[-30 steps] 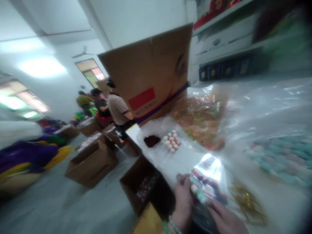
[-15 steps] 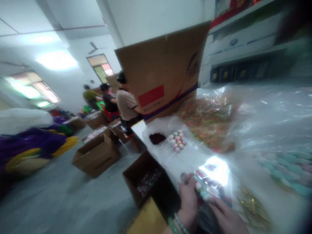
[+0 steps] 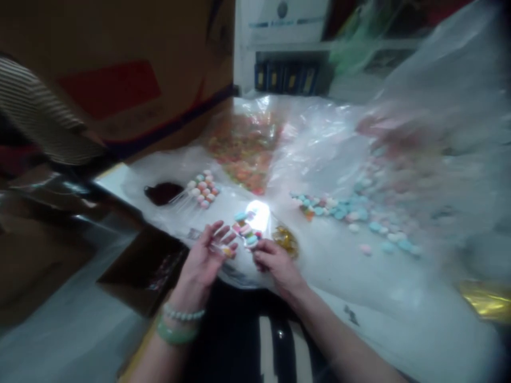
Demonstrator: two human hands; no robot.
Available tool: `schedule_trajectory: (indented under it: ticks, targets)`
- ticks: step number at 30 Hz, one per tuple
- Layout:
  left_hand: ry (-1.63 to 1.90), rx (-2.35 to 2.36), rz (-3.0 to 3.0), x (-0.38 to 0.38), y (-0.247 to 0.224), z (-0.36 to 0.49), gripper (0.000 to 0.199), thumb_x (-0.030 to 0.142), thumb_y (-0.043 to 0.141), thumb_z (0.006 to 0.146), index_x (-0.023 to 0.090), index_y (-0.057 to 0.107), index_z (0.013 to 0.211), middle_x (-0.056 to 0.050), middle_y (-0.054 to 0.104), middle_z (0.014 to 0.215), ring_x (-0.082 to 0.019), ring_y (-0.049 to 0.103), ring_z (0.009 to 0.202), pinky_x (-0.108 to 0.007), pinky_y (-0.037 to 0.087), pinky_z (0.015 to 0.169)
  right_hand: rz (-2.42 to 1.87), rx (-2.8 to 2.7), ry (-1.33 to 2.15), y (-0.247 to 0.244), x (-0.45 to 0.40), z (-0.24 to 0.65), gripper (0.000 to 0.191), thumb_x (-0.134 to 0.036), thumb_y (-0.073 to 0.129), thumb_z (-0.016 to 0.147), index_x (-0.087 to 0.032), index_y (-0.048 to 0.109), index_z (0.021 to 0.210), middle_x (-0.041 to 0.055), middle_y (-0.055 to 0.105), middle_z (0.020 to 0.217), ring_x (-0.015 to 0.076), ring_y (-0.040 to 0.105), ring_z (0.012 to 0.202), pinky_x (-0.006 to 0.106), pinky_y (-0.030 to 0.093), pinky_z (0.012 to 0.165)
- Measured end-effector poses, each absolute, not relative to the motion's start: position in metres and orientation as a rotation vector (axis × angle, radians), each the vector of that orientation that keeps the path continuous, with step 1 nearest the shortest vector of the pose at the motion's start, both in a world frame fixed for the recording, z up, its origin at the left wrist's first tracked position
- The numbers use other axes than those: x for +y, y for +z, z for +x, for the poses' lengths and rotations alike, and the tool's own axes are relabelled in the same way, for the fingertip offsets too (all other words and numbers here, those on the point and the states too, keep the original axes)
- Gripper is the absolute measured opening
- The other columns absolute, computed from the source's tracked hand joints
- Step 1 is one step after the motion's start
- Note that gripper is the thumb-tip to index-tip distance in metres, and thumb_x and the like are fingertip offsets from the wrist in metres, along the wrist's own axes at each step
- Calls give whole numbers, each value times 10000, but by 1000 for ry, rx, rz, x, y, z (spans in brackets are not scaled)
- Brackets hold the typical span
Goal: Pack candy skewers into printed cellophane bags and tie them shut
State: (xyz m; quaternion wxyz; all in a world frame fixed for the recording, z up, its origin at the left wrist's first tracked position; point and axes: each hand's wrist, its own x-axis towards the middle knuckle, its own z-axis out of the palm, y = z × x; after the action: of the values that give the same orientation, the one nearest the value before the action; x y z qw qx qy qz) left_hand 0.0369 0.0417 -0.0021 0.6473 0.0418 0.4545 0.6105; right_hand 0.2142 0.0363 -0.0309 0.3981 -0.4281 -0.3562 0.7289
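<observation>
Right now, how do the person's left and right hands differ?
The left hand wears a pale beaded bracelet and a green bangle; the right hand shows no bracelet. The left hand's fingers spread apart, while the right hand's fingers curl inward. Both hands are at a small bunch of candies on sticks.

From my end there's a big cardboard box (image 3: pixel 120 69) filling 10 o'clock, and a white shelf (image 3: pixel 287 45) at 12 with dark blue boxes (image 3: pixel 285 78) lined up on it. Down at 8 o'clock, an open brown carton (image 3: pixel 136 271) sits on grey floor (image 3: pixel 51 319).
</observation>
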Motion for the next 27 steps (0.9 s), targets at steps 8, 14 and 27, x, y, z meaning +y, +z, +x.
schedule_trajectory:
  ticks: [8,14,27]
  targets:
    - [1317,990,-22,45,-8,83,202,296,666,900,101,712,919,-132,716,917,-237,682,784,-387,585,716,-1097,-1033,1489,-27,30,195,365,-284,787,555,-201,604,859,1,640,872,191,561,828,298,460,782]
    - [1212,1033,70,40,1,85,142,132,712,841,104,742,976,-105,739,917,-182,679,717,-258,553,601,-1213,-980,1481,-35,37,207,147,-304,638,681,-202,535,652,-40,517,634,145,467,655,260,410,654]
    - [1435,1268,44,38,-27,95,96,43,776,706,87,691,698,-46,700,658,-127,649,591,-189,542,552,-1125,-760,1635,-39,44,200,260,-256,700,574,-195,577,795,-35,644,736,163,582,714,271,464,703]
